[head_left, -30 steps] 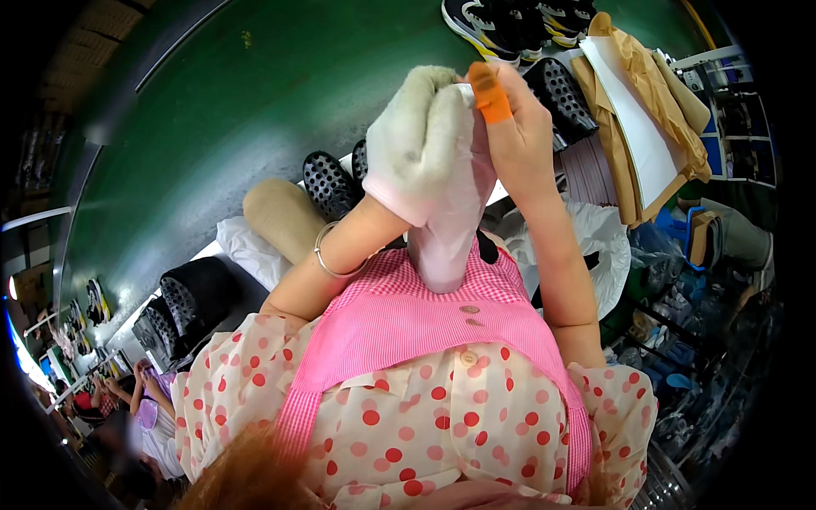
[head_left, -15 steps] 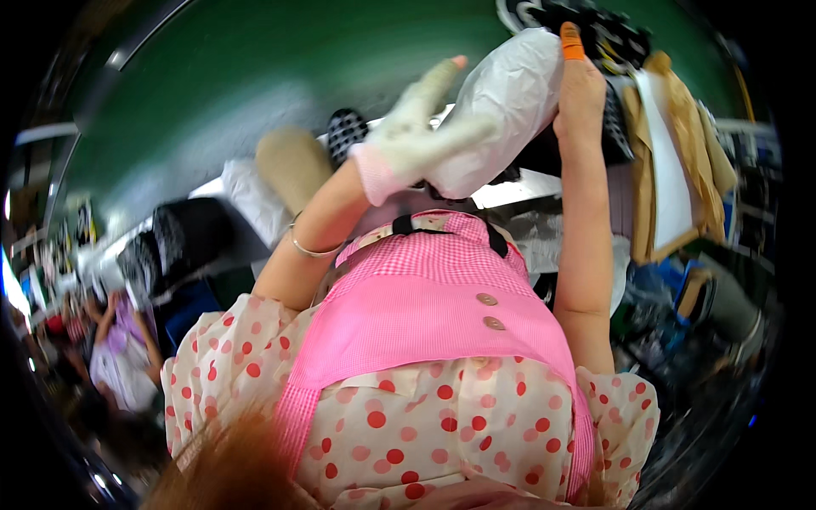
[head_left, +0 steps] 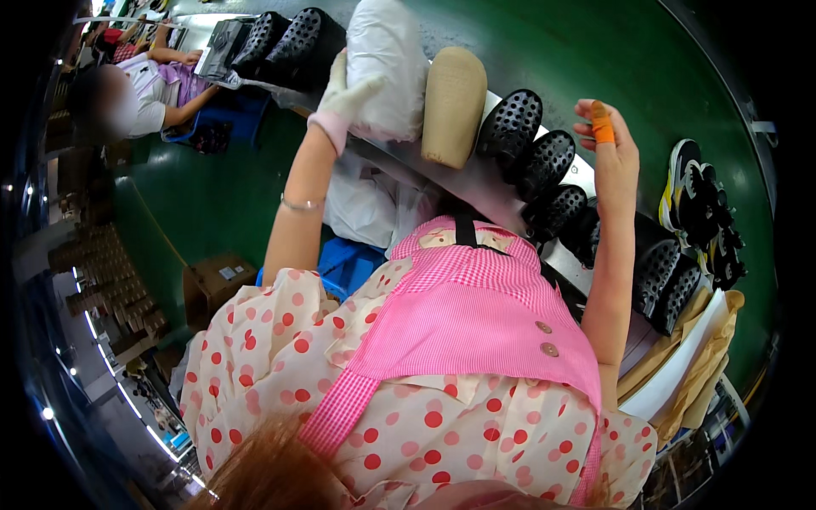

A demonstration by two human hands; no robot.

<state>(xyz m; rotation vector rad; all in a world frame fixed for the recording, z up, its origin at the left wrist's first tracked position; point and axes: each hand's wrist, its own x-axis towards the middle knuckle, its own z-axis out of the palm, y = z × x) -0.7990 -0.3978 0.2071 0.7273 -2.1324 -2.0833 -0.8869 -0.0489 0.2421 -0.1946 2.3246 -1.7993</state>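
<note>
My left hand, in a white glove with a pink cuff, lies with its fingers stretched along the side of a bulky white plastic-wrapped bundle. Its thumb rests over the bundle's near face. Right beside the bundle stands a beige tapered form with a rounded top. My right hand is bare except for an orange cover on one digit. It hangs apart from everything, fingers loosely bent and spread, nothing in them. Between the hands is a row of black shoe-shaped pieces with holes.
More black perforated pieces stand far left, near a seated person. At right lie black-and-yellow sneakers and brown paper sheets. Below the bench edge are a white plastic bag, a blue bin and a cardboard box.
The view has turned left. My right hand has let go of the white wrapped bundle and moved away. My left hand is now against a white bundle beside the beige form.
</note>
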